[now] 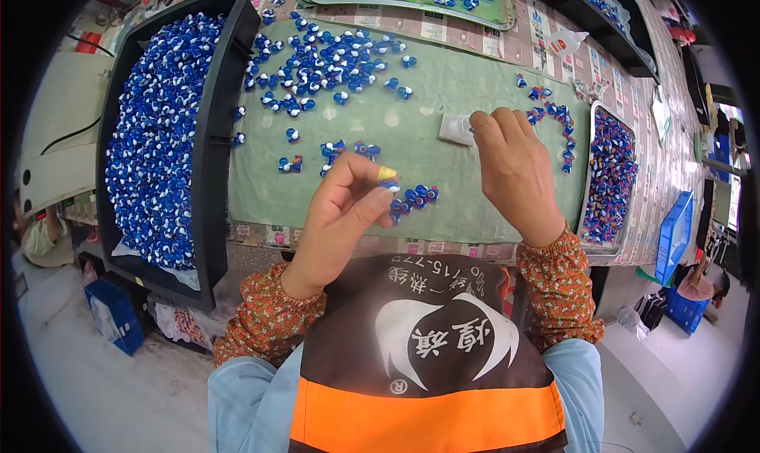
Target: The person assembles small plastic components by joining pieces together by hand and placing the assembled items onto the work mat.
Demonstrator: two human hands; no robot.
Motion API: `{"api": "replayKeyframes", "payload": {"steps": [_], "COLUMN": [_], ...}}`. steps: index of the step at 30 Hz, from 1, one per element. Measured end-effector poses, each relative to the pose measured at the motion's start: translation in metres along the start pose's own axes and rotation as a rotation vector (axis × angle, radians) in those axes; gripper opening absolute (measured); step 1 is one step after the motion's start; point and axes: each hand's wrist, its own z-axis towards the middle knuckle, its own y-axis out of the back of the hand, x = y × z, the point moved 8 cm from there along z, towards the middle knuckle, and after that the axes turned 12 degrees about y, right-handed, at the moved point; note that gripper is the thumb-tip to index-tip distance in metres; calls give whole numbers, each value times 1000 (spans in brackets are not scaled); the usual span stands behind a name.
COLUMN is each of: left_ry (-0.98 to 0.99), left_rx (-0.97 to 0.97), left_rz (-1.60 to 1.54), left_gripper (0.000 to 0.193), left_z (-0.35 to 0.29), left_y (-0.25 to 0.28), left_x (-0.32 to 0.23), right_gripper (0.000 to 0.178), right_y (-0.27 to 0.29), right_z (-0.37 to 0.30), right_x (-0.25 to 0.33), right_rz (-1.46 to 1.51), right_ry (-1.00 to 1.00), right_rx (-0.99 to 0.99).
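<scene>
Meanwhile, the left hand (342,208) is hovering over the green mat (443,97) on the tabletop, its grip clamped on a small blue piece (389,185), pinched between the thumb and a forefinger wearing a yellow fingertip cover (386,173). Just beyond and to the right of that grip, a small cluster of blue pieces (413,198) is lying on the mat. The right hand (514,164) is reaching further out, its fingers curled together over a small white pad (454,128) (whether they are pinching anything, I cannot tell). Far left of the left grip, a long black tray (214,144) is sitting heaped with blue-and-white pieces, and beyond both hands a loose scatter of blue pieces (324,61) is spreading across the mat. Right of the right hand, a smaller tray (590,168) is holding darker, mixed-colour pieces.
</scene>
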Motion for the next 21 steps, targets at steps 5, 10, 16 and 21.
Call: {"api": "replayKeyframes", "payload": {"steps": [5, 10, 16, 21], "left_ry": [42, 96, 59, -34], "left_rx": [8, 65, 73, 88], "left_rz": [-128, -294, -263, -125], "left_gripper": [18, 18, 20, 19], "left_z": [0, 2, 2, 1], "left_y": [-3, -10, -14, -19], "left_x": [5, 12, 12, 7], "right_gripper": [27, 23, 21, 19], "right_y": [21, 19, 13, 23], "right_z": [-3, -9, -8, -5], "right_x": [9, 42, 59, 63], "right_rz": [363, 854, 997, 911], "right_ry": [-50, -200, -176, -130], "right_rx": [-140, -183, -230, -248]}}
